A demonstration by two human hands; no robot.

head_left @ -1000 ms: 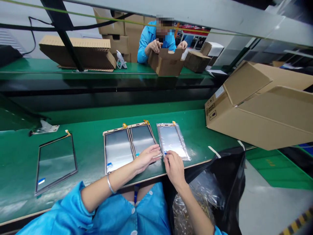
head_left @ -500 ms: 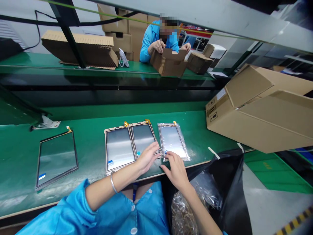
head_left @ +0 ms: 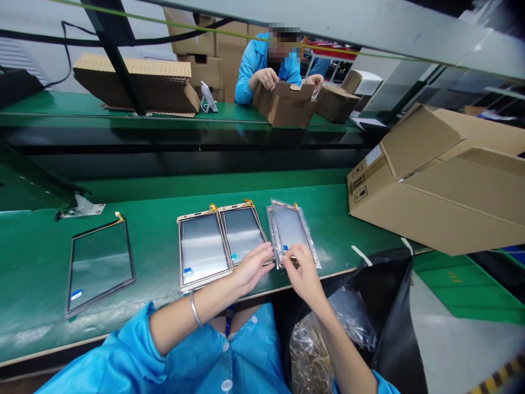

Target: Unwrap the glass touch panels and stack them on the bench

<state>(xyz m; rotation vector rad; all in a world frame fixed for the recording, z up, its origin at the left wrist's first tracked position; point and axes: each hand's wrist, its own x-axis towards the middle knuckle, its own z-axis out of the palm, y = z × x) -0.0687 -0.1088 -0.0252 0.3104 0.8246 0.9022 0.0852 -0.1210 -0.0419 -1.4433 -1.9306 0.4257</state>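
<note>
- Right hand: thumb and forefinger drawn nearly together at the near edge of the upper panel, toward its left corner; they appear to pinch it, though whether they grip panel or film alone is hard to tell.
- Upper panel: lies directly ahead of the right fingers, on the green bench; its long axis runs away from the person, the far end leaning slightly left.
- Lower panel: beneath the upper one, its left border exposed, the two set slightly askew.
- Blue tab: on the upper panel, just beyond the right fingertips.
- Left hand: fingers extended and side by side, grasping nothing visible, at the near right corner of the middle panel; its fingertips point toward the stacked pair.
- Relation of hands: the right is nearer, at the upper panel's edge; the left lies just beside the pair's left border.
</note>
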